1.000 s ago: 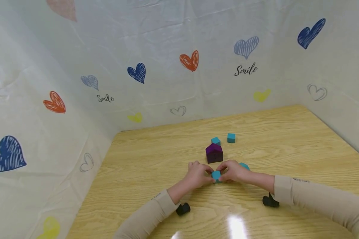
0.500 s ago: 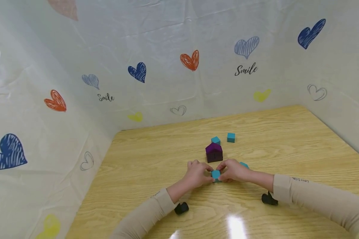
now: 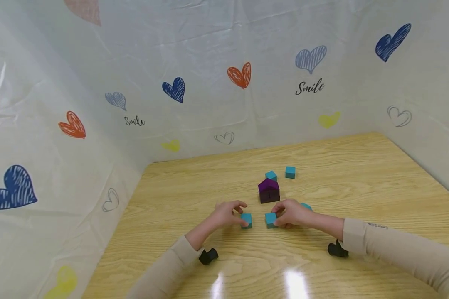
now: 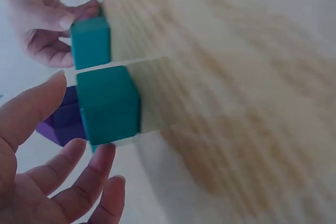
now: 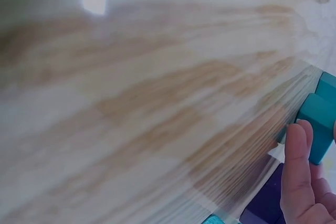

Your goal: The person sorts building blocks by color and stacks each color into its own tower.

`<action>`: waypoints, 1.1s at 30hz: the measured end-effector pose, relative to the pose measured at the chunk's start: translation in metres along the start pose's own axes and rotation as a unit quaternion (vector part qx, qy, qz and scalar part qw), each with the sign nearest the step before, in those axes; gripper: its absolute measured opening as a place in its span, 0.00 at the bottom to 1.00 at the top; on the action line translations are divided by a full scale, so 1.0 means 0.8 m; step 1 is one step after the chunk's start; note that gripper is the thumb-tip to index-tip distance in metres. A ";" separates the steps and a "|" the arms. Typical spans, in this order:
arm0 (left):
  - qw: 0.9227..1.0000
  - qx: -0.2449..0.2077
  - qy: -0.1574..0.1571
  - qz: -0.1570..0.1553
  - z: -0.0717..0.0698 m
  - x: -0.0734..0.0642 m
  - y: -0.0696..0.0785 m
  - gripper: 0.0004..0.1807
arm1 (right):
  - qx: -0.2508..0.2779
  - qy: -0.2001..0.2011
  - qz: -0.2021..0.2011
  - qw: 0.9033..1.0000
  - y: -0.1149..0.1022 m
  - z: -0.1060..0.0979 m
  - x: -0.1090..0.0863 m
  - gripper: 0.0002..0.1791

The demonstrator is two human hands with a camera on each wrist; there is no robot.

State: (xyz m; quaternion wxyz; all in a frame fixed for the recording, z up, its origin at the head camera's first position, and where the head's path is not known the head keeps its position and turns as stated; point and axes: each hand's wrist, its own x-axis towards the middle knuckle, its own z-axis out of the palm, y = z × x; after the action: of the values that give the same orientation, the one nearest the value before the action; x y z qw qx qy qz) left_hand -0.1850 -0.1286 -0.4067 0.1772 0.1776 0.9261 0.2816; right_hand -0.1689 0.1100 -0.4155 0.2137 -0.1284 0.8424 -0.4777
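Left hand (image 3: 227, 214) at the left cube (image 3: 246, 221), right hand (image 3: 292, 213) at the right cube (image 3: 270, 220), and a gap between the two!
Head view: both blue cubes sit on the wooden table (image 3: 194, 187), just in front of the purple house-shaped block (image 3: 269, 191); behind that, a rear cube (image 3: 271, 175) peeks out near a far cube (image 3: 290, 172), and a blue piece (image 3: 306, 206) half hides behind the right hand. Left wrist view: thumb and fingers spread wide around the left cube, thumb tip clear of it; whether a lower fingertip touches, I can't tell. Right wrist view: a narrow pinch, right cube between finger and thumb!
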 end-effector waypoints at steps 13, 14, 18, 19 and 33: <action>1.000 -0.019 -0.001 -0.007 0.012 -0.006 -0.008 0.19 | 0.018 -0.009 0.005 1.000 0.006 -0.001 0.002 0.17; 1.000 -0.022 0.000 -0.008 0.013 -0.005 -0.009 0.19 | 0.020 -0.010 0.007 1.000 0.006 -0.001 0.002 0.17; 0.999 -0.035 0.004 -0.003 0.015 -0.004 -0.010 0.16 | 0.029 -0.013 0.018 0.999 0.008 -0.002 0.001 0.18; 0.999 -0.038 0.003 -0.003 0.015 -0.004 -0.009 0.16 | 0.032 -0.014 0.020 0.999 0.008 -0.002 0.000 0.18; 0.999 -0.039 0.003 0.001 0.024 0.002 0.000 0.17 | 0.027 -0.005 0.016 1.000 0.007 -0.001 0.001 0.17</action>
State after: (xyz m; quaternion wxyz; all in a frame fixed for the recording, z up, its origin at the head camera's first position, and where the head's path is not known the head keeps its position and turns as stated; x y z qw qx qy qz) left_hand -0.1783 -0.1190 -0.4216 0.1812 0.1709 0.9147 0.3183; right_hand -0.1699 0.1136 -0.4200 0.2288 -0.1117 0.8302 -0.4960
